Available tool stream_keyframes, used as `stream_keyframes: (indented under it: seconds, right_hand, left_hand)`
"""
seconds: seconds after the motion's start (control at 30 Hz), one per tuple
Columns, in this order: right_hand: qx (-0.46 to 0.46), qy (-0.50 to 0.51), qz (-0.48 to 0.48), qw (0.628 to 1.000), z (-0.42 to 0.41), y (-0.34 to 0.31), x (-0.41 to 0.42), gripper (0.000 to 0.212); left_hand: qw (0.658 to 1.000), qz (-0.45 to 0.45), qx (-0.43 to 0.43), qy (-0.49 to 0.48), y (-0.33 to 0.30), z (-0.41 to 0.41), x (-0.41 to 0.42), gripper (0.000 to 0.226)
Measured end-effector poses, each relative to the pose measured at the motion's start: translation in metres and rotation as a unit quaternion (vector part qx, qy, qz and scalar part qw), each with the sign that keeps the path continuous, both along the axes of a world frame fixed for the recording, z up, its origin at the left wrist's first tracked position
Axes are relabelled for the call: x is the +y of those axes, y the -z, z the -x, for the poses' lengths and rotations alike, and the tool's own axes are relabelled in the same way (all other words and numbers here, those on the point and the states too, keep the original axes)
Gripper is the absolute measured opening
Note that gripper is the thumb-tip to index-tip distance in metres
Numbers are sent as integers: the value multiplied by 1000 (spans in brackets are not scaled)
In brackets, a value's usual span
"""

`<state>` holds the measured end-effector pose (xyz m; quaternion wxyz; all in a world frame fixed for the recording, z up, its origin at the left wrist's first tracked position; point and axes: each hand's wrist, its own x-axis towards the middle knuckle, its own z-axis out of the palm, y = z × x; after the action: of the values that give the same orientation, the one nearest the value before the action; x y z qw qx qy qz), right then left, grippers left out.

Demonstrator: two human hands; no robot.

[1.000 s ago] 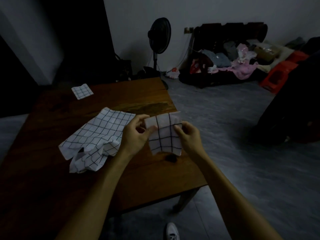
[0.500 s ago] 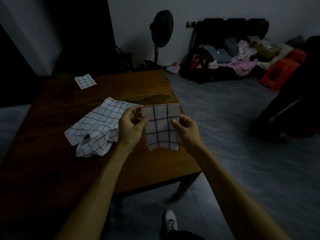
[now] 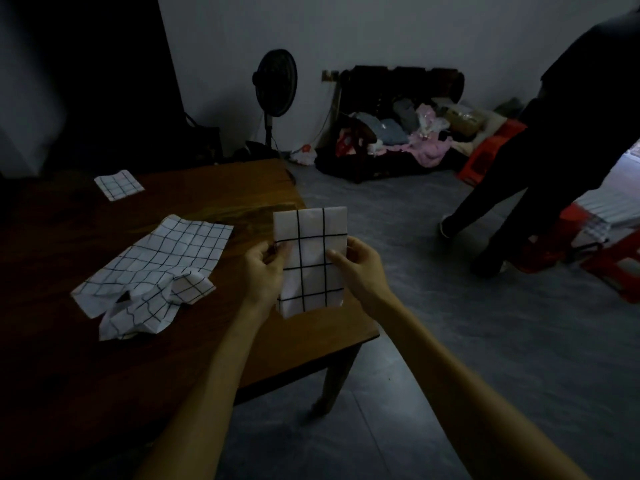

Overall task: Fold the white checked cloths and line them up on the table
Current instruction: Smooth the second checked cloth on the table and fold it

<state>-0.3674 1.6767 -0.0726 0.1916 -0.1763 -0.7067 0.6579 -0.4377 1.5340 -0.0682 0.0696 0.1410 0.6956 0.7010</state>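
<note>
Dim room, light is low and grey. A plain pale wall (image 3: 398, 32) runs across the back, a dark doorway or panel (image 3: 114, 81) at ten o'clock. At twelve o'clock a black standing fan (image 3: 275, 84) stands against the wall. Beside it at one o'clock, a dark couch (image 3: 401, 88) heaped with clothes (image 3: 426, 140). Grey tiled floor (image 3: 450, 341) spreads right. Red plastic stools (image 3: 616, 258) sit at three o'clock, a person in dark clothing (image 3: 561, 140) stepping past them. A brown wooden table (image 3: 214, 188) fills the left.

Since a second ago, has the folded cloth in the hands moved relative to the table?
Yes. The folded cloth has been raised and turned upright; its top edge now shows above the table's far right edge, where earlier it sat lower over the tabletop.
</note>
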Motion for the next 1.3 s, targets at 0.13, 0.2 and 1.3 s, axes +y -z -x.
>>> stream_keyframes:
  seconds: [0.13, 0.2, 1.3]
  right_hand:
    - [28, 28, 8, 999, -19, -7, 48, 26]
    - [44, 32, 29, 998, -30, -15, 82, 28]
    - [91, -29, -39, 995, 156, -91, 441, 16]
  left_hand:
    - [999, 25, 19, 12, -8, -12, 47, 41]
    - [998, 38, 40, 22, -13, -24, 80, 38]
    - [984, 18, 170, -50, -59, 172, 423, 10]
